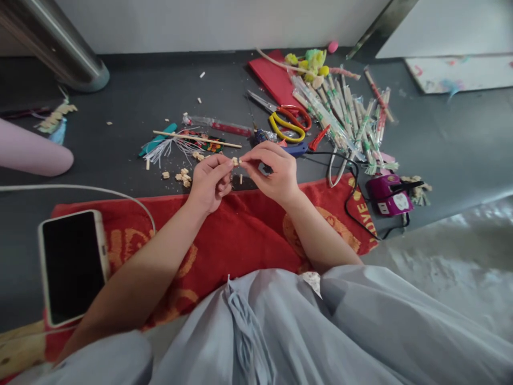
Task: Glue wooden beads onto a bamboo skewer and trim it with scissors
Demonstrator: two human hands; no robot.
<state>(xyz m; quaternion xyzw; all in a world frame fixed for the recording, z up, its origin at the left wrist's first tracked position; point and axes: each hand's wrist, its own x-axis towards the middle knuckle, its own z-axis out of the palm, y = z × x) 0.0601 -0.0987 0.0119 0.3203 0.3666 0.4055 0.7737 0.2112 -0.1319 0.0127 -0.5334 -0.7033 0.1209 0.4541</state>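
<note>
Between the fingertips of my two hands sits a small beige, knobbly piece (235, 161), too small to name more exactly. My left hand (209, 183) pinches it between thumb and forefinger, the other fingers curled in. From the other side, the thumb and forefinger of my right hand (277, 172) close on its right end. Similar beige pieces (183, 177) lie in a loose heap left of my left hand, with crumbs around them. Behind that hand are a thin wooden stick (196, 139) and a bunch of white threads (163, 151). A blue-handled corded tool (297, 149) lies partly hidden behind my right hand.
Scissors with red and yellow handles (289, 127) lie beyond my right hand, near many wrapped sticks (340, 115). A purple box (388, 195) with a black cord stands right. A phone (72, 267) rests left, partly on a red towel (248, 235). A metal post (76, 53) rises back left.
</note>
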